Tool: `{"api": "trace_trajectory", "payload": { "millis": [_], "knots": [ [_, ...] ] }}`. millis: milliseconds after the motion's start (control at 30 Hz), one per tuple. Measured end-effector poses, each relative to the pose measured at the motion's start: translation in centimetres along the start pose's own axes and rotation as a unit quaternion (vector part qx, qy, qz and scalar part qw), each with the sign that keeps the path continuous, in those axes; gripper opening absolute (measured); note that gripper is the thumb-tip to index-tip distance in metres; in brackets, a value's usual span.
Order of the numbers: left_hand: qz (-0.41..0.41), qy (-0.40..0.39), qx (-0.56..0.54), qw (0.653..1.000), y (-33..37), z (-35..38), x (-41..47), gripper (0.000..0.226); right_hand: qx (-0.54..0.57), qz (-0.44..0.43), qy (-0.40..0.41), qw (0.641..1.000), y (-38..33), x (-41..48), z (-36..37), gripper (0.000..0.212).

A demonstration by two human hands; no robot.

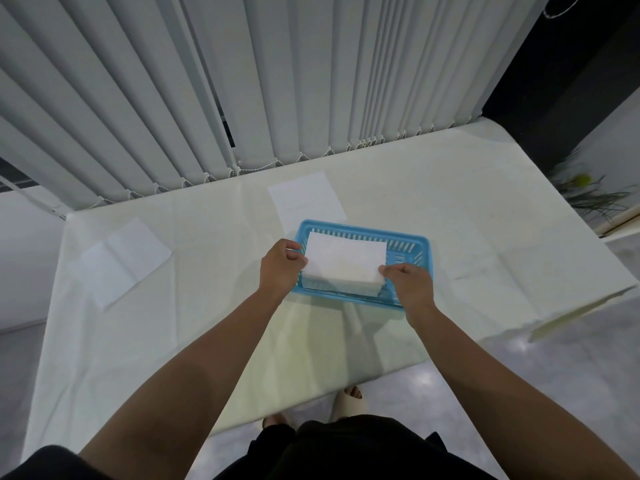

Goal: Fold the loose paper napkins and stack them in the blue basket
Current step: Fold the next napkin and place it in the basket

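From the head camera, the person's left hand [281,265] and right hand [408,279] each pinch one end of a folded white paper napkin [344,259], probably to keep it flat and square over the stack inside the slotted blue plastic basket [414,250]. Two loose white napkins, one behind the basket [304,199] and one far left [121,261], sit unfolded on the cream tablecloth [173,341], so there's more to do.

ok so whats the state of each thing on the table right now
folded napkin stack: held at both ends, over the basket
blue basket: upright on the table
left hand: grip shut on stack
right hand: grip shut on stack
far napkin: flat, unfolded
left napkin: loose, partly folded
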State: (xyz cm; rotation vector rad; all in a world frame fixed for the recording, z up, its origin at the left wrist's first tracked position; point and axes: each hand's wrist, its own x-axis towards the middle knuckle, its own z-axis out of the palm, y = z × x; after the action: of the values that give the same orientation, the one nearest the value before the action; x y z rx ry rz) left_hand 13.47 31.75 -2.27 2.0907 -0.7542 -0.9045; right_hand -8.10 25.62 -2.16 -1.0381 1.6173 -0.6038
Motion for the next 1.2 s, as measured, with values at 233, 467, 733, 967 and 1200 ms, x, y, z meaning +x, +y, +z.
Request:
{"api": "trace_trajectory", "payload": {
  "millis": [233, 467, 733, 967, 1200],
  "knots": [
    [0.005, -0.011, 0.013, 1.0, -0.3, 0.4, 0.0, 0.02, -0.003, -0.005, 0.009, 1.0, 0.5, 0.1, 0.0, 0.012],
    [0.025, -0.019, 0.037, 0.999, -0.4, 0.6, -0.4, 0.019, -0.018, -0.023, 0.016, 0.999, 1.3, 0.3, 0.0, 0.016],
    [0.011, 0.029, 0.023, 0.999, -0.1, 0.7, -1.0, 0.023, -0.082, -0.063, -0.008, 0.995, 1.5, -0.7, 0.1, 0.035],
    [-0.025, -0.053, -0.004, 0.998, 1.2, 1.1, -0.7, 0.04, -0.131, -0.104, -0.064, 0.984, 1.1, -2.1, 0.3, 0.029],
    [-0.041, -0.095, -0.021, 0.994, 1.8, 1.8, -0.9, 0.046, -0.142, -0.105, -0.081, 0.981, 1.5, -2.0, 0.5, 0.022]
  ]
}}
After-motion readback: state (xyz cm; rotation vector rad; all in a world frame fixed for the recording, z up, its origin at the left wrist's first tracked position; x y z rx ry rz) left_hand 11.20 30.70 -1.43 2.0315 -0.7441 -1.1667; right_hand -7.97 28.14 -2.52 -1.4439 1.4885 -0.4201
